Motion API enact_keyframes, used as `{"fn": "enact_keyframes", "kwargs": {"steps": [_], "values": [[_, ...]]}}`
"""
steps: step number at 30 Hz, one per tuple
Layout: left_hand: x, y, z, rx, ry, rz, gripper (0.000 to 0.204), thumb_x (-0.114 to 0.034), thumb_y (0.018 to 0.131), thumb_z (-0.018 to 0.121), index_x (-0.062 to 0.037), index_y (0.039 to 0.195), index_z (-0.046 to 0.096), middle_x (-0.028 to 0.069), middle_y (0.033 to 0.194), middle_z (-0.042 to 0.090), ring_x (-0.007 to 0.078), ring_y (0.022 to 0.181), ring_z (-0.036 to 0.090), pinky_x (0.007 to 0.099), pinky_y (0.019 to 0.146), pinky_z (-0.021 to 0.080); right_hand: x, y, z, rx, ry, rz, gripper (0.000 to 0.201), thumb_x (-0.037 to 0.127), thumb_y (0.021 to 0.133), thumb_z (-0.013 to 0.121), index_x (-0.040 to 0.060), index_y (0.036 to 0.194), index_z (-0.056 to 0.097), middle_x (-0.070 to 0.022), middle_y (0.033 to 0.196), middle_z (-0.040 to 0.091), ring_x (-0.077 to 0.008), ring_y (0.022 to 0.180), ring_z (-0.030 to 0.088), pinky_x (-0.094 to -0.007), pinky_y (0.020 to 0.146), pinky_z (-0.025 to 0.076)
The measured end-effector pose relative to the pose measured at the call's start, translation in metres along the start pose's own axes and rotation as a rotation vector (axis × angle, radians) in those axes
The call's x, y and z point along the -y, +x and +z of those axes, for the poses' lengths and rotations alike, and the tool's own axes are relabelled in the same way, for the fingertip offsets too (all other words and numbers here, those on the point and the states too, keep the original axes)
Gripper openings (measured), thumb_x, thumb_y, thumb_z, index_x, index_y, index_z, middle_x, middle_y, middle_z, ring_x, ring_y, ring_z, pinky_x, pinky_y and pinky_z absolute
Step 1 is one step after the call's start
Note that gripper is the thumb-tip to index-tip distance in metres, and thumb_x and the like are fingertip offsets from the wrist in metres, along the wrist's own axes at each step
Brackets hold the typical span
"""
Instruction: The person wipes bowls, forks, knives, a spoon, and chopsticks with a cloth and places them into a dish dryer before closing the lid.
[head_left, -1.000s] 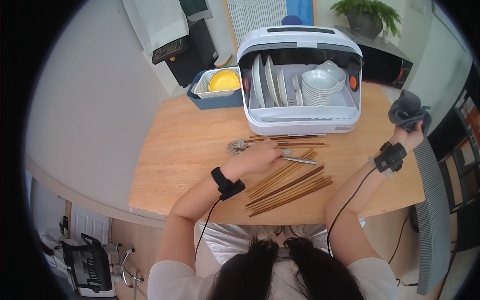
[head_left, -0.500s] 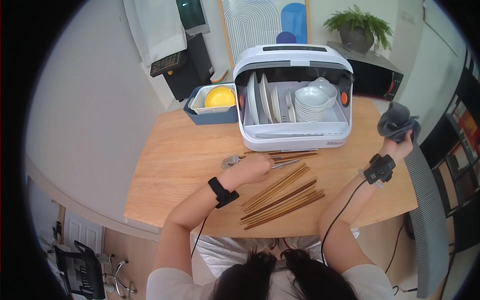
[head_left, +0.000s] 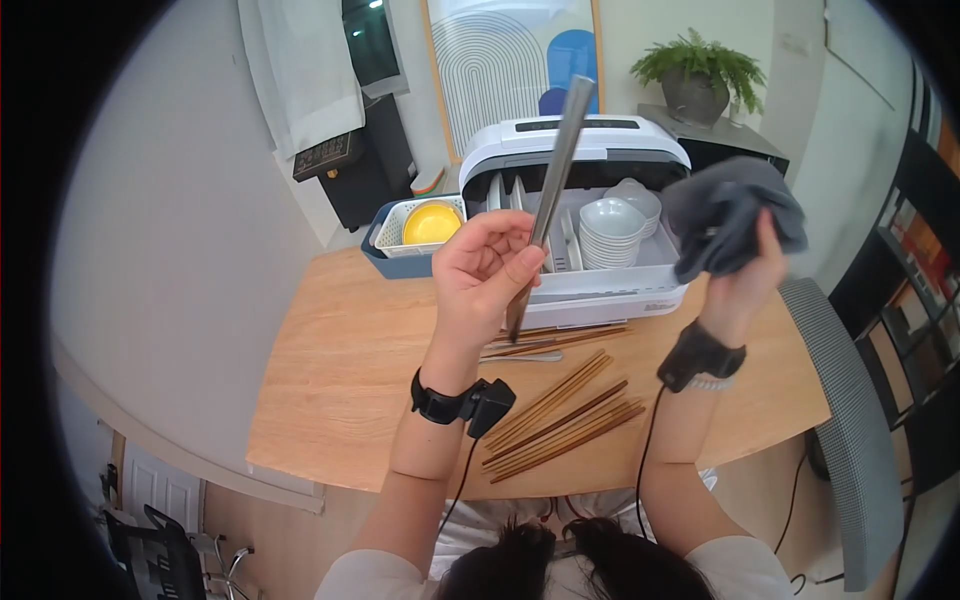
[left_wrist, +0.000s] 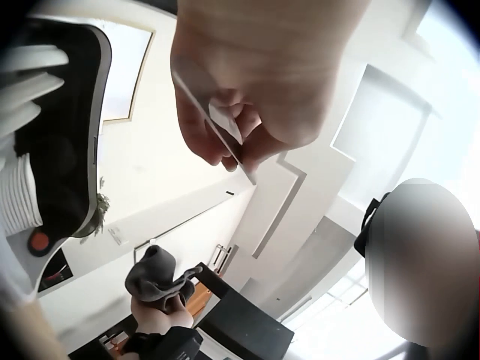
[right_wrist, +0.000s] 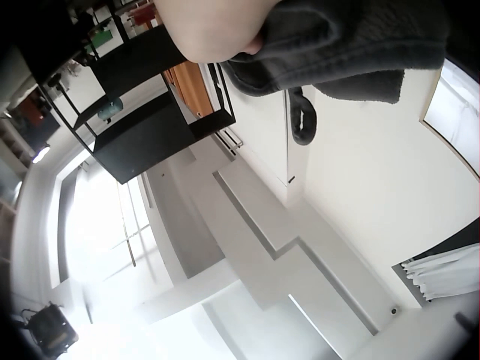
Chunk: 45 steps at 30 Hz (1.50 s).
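In the head view the left hand pinches a long metal utensil between thumb and fingers, holding it upright above the table; which kind it is, I cannot tell. The left wrist view shows the left hand with the thin utensil crossing its fingertips. A dark grey cloth is gripped by the right hand, raised to the right of the dish cabinet. Below lie wooden chopsticks in loose groups, with another metal utensil behind them.
A white dish cabinet holding plates and stacked bowls stands at the table's back. Left of it is a blue bin with a white basket and yellow bowl. A grey chair stands at the right.
The left hand has risen from the tabletop with a metal utensil in its fingers. The right hand has moved leftward with the cloth, closer to the left hand.
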<state>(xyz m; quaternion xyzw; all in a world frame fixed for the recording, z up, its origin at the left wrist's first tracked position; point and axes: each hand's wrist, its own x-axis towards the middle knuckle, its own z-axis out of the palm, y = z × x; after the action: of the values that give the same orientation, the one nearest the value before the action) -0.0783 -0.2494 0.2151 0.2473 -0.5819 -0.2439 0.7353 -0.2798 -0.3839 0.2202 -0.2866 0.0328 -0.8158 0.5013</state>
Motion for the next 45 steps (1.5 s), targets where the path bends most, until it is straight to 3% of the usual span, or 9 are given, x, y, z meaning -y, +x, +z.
{"fn": "enact_keyframes", "kwargs": {"steps": [7, 9, 12, 16, 22, 29, 32, 39, 45], "values": [[0.038, -0.005, -0.002, -0.290, 0.196, 0.249, 0.013, 0.002, 0.079, 0.061, 0.0029, 0.091, 0.057, 0.0047, 0.087, 0.058, 0.0122, 0.076, 0.057, 0.0228, 0.071, 0.045, -0.016, -0.090, 0.060, 0.834, -0.317, 0.183, 0.043, 0.003, 0.074, 0.062, 0.0029, 0.112, 0.044, -0.0072, 0.101, 0.055, -0.0164, 0.095, 0.053, -0.0295, 0.085, 0.042], [0.027, -0.004, -0.004, -0.290, 0.215, 0.277, 0.013, 0.001, 0.079, 0.061, 0.0017, 0.091, 0.056, 0.0041, 0.087, 0.056, 0.0114, 0.079, 0.055, 0.0219, 0.073, 0.045, -0.018, -0.098, 0.066, 0.864, -0.396, 0.078, 0.040, 0.003, 0.074, 0.061, 0.0027, 0.111, 0.044, -0.0095, 0.097, 0.055, -0.0198, 0.093, 0.054, -0.0308, 0.082, 0.043], [0.012, -0.011, -0.005, -0.291, -0.323, -0.055, 0.015, -0.005, 0.084, 0.058, 0.0000, 0.097, 0.053, 0.0073, 0.098, 0.055, 0.0104, 0.093, 0.052, 0.0209, 0.080, 0.044, -0.024, -0.101, 0.070, 0.904, -0.572, -0.089, 0.037, 0.002, 0.073, 0.059, 0.0018, 0.108, 0.045, -0.0141, 0.091, 0.056, -0.0278, 0.088, 0.056, -0.0334, 0.077, 0.044], [0.021, -0.009, -0.022, -0.127, -0.512, 0.098, 0.020, -0.007, 0.088, 0.048, 0.0009, 0.106, 0.049, 0.0107, 0.110, 0.055, 0.0165, 0.097, 0.056, 0.0296, 0.087, 0.047, -0.032, -0.100, 0.070, 0.997, -0.756, -0.163, 0.034, 0.003, 0.072, 0.059, 0.0004, 0.103, 0.046, -0.0174, 0.089, 0.054, -0.0373, 0.083, 0.053, -0.0393, 0.070, 0.043], [-0.002, -0.005, -0.024, -0.295, -0.583, 0.050, 0.018, -0.017, 0.092, 0.044, -0.0087, 0.108, 0.047, 0.0133, 0.139, 0.028, 0.0262, 0.129, 0.026, 0.0434, 0.105, 0.029, -0.036, -0.107, 0.071, 1.096, -0.934, -0.202, 0.034, -0.001, 0.068, 0.056, 0.0002, 0.099, 0.045, -0.0183, 0.087, 0.053, -0.0371, 0.082, 0.052, -0.0425, 0.068, 0.042], [-0.009, -0.001, -0.026, -0.211, -0.470, 0.029, 0.019, -0.017, 0.092, 0.044, -0.0054, 0.107, 0.044, 0.0215, 0.130, 0.041, 0.0251, 0.125, 0.035, 0.0365, 0.100, 0.032, -0.055, -0.107, 0.064, 1.120, -0.946, -0.343, 0.027, -0.001, 0.068, 0.058, -0.0003, 0.092, 0.045, -0.0198, 0.076, 0.052, -0.0404, 0.071, 0.051, -0.0414, 0.058, 0.041], [-0.011, -0.002, -0.029, -0.352, 0.000, 0.096, 0.024, -0.012, 0.091, 0.046, -0.0019, 0.111, 0.037, 0.0236, 0.103, 0.059, 0.0299, 0.101, 0.057, 0.0352, 0.088, 0.043, -0.054, -0.104, 0.062, 1.161, -0.927, -0.242, 0.027, 0.000, 0.065, 0.054, 0.0007, 0.089, 0.042, -0.0183, 0.074, 0.054, -0.0391, 0.072, 0.053, -0.0443, 0.060, 0.042], [-0.024, -0.002, -0.062, -0.480, -0.137, 0.219, 0.023, -0.011, 0.090, 0.046, -0.0009, 0.111, 0.042, 0.0236, 0.107, 0.056, 0.0322, 0.099, 0.057, 0.0395, 0.081, 0.051, -0.042, -0.088, 0.057, 1.274, -0.902, -0.056, 0.023, 0.002, 0.070, 0.055, 0.0013, 0.089, 0.042, -0.0196, 0.074, 0.055, -0.0407, 0.072, 0.053, -0.0445, 0.059, 0.041], [-0.022, -0.005, -0.073, -0.521, -0.143, 0.228, 0.022, -0.008, 0.090, 0.044, 0.0006, 0.110, 0.042, 0.0266, 0.112, 0.051, 0.0392, 0.103, 0.054, 0.0440, 0.085, 0.050, -0.049, -0.083, 0.054, 1.017, -0.718, -0.044, 0.031, 0.003, 0.074, 0.056, 0.0036, 0.103, 0.046, -0.0193, 0.082, 0.060, -0.0394, 0.082, 0.058, -0.0350, 0.067, 0.047]]}}
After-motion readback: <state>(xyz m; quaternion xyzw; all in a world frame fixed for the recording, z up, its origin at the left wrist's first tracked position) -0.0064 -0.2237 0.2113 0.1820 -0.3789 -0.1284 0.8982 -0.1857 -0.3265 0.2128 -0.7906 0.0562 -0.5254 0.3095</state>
